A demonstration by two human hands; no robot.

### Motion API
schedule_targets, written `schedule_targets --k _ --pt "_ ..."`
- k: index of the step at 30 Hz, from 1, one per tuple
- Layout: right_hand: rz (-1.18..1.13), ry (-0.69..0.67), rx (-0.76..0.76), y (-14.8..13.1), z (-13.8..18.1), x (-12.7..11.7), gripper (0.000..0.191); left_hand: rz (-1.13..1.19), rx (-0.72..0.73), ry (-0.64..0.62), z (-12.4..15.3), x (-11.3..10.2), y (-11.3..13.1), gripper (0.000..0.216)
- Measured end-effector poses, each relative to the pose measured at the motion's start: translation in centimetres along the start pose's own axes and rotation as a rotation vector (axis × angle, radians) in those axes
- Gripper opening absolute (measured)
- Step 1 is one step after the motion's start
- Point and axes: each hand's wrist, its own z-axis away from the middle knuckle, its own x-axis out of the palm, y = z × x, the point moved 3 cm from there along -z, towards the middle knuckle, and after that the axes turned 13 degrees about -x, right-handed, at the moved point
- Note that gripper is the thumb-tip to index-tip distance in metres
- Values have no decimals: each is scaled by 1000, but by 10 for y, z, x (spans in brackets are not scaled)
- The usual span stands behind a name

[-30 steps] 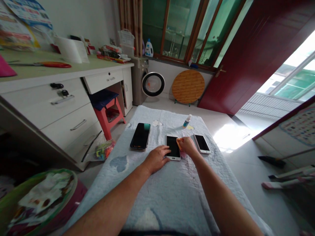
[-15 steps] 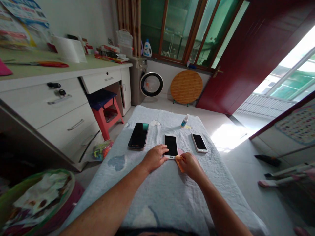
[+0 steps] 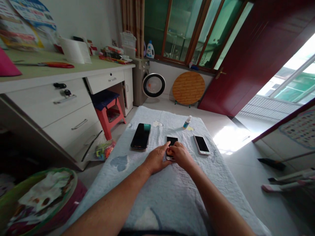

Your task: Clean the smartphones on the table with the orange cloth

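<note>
As the left hand [image 3: 156, 160] steadies a white phone [image 3: 172, 140], the right hand [image 3: 180, 154] presses an orange cloth [image 3: 169, 151] to its screen, seen in the head view, the only one I have from my remote post. The phone lies flat on a light blue cover [image 3: 182, 196], directly in front of the wearer, between a larger black phone [image 3: 141, 136] to the left and a second white phone [image 3: 202, 145] to the right. A small spray bottle [image 3: 187, 122] stands beyond them.

I judge the step in hand to be the wiping of the middle phone's glass. The next move, to my eye, calls for light, even pressure across the lower screen, with the bracing hand drawn clear of the glass and set against the edge so the phone does not slide on the soft cover.

The left hand is partly open, its fingers reaching over the phone's left side and its thumb low by the near edge. The right hand is closed on the cloth, only a scrap of orange showing; I cannot tell which fingers grip it.

The phone shows a dark, unlit screen in a pale frame. Hands hide much of its lower half, and I cannot tell whether smears or moisture remain.
</note>
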Motion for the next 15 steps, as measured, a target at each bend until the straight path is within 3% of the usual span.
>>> schedule_targets --k 7,11,15 --pt "-39 -6 50 21 -21 -3 19 -36 -20 10 -1 2 0 83" --pt "-42 22 30 13 -13 -1 18 -33 -17 26 1 0 3 89" --pt "-129 -70 -54 1 -1 -2 14 -39 -30 27 1 0 4 84"
